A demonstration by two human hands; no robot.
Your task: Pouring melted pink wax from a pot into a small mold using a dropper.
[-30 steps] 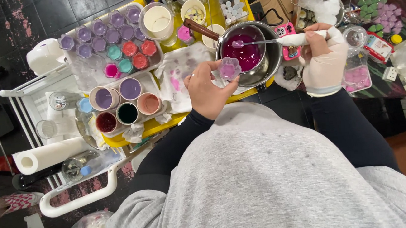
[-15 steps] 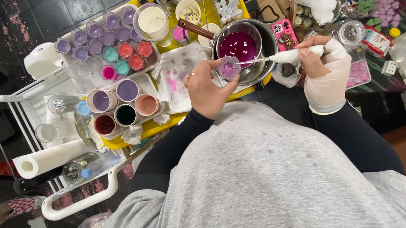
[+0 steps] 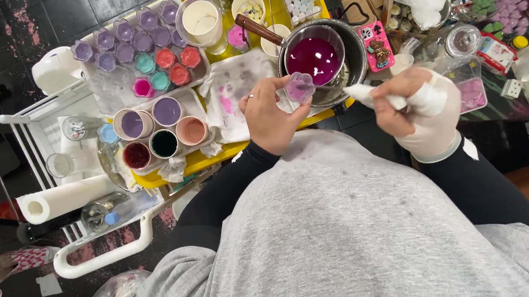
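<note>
My left hand (image 3: 267,120), bare with a ring, pinches a small clear flower-shaped cup (image 3: 299,87) of purple liquid, held at the near rim of a metal pot (image 3: 352,54). The pot holds dark magenta liquid (image 3: 314,58). My right hand (image 3: 425,118) wears a white glove and grips a white tapered tool (image 3: 372,95). Its tip points left toward the cup, a short gap away, just in front of the pot.
A tray of small purple, teal and red filled cups (image 3: 146,51) and several paper cups of colour (image 3: 164,127) stand left on the yellow table (image 3: 215,158). A stained cloth (image 3: 235,88), pink phone (image 3: 378,44), paper towel roll (image 3: 63,200) and white cart rail (image 3: 98,259) surround it.
My right hand has drawn the white tool out of the pot and back toward my body. My left hand keeps the flower cup at the pot's near rim.
</note>
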